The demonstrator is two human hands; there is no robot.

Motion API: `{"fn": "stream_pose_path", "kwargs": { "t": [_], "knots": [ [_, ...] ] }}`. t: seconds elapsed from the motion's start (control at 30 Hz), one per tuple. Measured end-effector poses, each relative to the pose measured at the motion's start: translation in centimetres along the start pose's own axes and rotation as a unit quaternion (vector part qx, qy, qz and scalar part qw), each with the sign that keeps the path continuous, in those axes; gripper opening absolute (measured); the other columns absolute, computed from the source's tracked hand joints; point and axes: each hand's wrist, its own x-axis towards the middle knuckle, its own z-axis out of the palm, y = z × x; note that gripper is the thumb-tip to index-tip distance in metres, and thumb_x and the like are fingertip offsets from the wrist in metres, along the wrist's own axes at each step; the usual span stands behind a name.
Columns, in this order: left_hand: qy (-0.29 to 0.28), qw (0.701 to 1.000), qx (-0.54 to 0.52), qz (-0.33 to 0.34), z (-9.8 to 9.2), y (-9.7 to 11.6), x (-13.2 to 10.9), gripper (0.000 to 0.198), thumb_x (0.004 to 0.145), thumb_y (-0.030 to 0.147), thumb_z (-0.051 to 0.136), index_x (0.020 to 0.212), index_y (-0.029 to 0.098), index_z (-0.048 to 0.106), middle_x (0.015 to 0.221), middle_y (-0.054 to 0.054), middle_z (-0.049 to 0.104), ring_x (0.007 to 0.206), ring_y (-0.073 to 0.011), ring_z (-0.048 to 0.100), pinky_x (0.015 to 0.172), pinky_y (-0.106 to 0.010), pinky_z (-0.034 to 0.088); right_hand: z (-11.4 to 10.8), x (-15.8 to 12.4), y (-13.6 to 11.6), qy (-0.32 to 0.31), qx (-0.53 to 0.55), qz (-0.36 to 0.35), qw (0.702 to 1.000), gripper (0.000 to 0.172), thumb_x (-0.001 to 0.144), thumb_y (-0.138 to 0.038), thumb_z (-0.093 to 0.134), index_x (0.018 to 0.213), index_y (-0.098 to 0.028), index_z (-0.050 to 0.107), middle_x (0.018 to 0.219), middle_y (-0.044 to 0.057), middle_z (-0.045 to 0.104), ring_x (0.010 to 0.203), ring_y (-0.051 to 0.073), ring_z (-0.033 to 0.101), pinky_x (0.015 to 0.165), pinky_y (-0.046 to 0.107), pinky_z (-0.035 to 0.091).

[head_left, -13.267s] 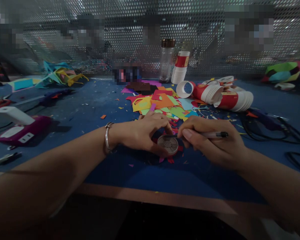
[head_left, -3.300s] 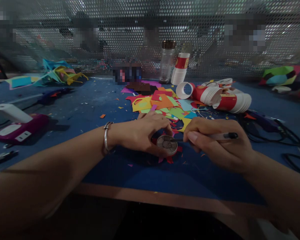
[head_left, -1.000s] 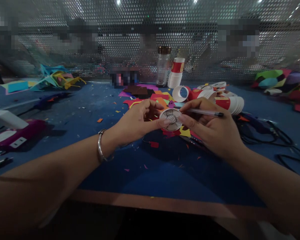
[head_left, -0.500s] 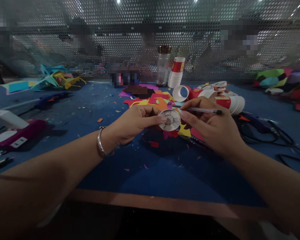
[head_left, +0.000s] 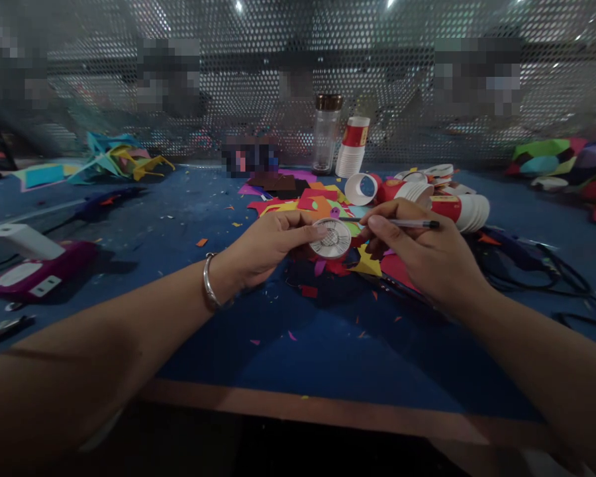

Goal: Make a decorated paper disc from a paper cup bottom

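Between the thumb and fingers of my left hand (head_left: 273, 245) is a small round white paper piece (head_left: 334, 244) with a raised rim. Its face carries dark drawn lines: a crosshatched centre with strokes running outward. Whether it is a loose disc or a cup's bottom, I cannot tell. My right hand (head_left: 417, 245) is closed around a slim clear pen (head_left: 417, 224) with a dark end. The pen lies nearly level, its front end pointing left, just above the paper piece's right edge. Colourful paper scraps (head_left: 322, 199) lie behind and beneath both hands.
Red and white paper cups (head_left: 459, 211) lie at the right, and a cup stack (head_left: 353, 149) stands beside a clear bottle (head_left: 326, 136). A purple power strip (head_left: 54, 271) with a white plug sits left. Black cables (head_left: 551, 271) curl at right. A perforated screen (head_left: 248, 73) closes the back.
The round paper piece has shifted a little left relative to my right hand, and the gap between them is wider. Both hands keep their holds. The view has moved slightly.
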Motion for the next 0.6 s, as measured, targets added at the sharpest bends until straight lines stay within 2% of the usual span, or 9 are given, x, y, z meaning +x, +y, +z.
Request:
{"fn": "stream_pose_path", "kwargs": {
  "t": [0.17,0.3,0.5,0.6],
  "knots": [
    [0.024,1.000,-0.002,0.007,0.0,-0.2,0.3,0.025,0.072,0.029,0.089,0.083,0.015,0.072,0.083,-0.001,0.071,0.074,-0.0112,0.063,0.069,-0.025,0.050,-0.1,0.2,0.2,-0.003,0.042,0.021,0.999,0.024,0.098,-0.042,0.067,0.086,-0.021,0.064,0.073,0.001,0.069,0.063,0.014,0.064,0.059,0.029,0.056],
    [0.012,0.999,0.019,0.036,-0.2,-0.8,0.6,0.029,0.073,0.033,0.089,0.085,0.015,0.069,0.082,0.000,0.070,0.071,-0.0097,0.062,0.069,-0.024,0.049,0.1,0.1,0.2,-0.007,0.017,0.018,1.000,0.028,0.095,-0.048,0.071,0.089,-0.021,0.066,0.069,0.000,0.066,0.063,0.015,0.064,0.058,0.029,0.054],
    [-0.002,0.995,0.058,0.079,-0.3,-1.3,0.7,0.030,0.077,0.034,0.087,0.090,0.014,0.067,0.083,0.000,0.071,0.074,-0.0100,0.064,0.073,-0.024,0.051,0.2,0.1,0.1,-0.005,-0.008,0.008,1.000,0.014,0.090,-0.036,0.072,0.088,-0.022,0.067,0.076,0.000,0.067,0.064,0.015,0.060,0.061,0.030,0.052],
    [-0.009,0.994,0.067,0.089,-0.1,-1.4,0.7,0.030,0.079,0.035,0.086,0.088,0.015,0.066,0.081,0.001,0.069,0.073,-0.0095,0.063,0.071,-0.024,0.050,0.2,0.2,0.2,-0.008,0.007,0.009,1.000,0.016,0.086,-0.035,0.075,0.089,-0.022,0.067,0.079,0.000,0.068,0.065,0.015,0.061,0.061,0.031,0.053]
  ]
}}
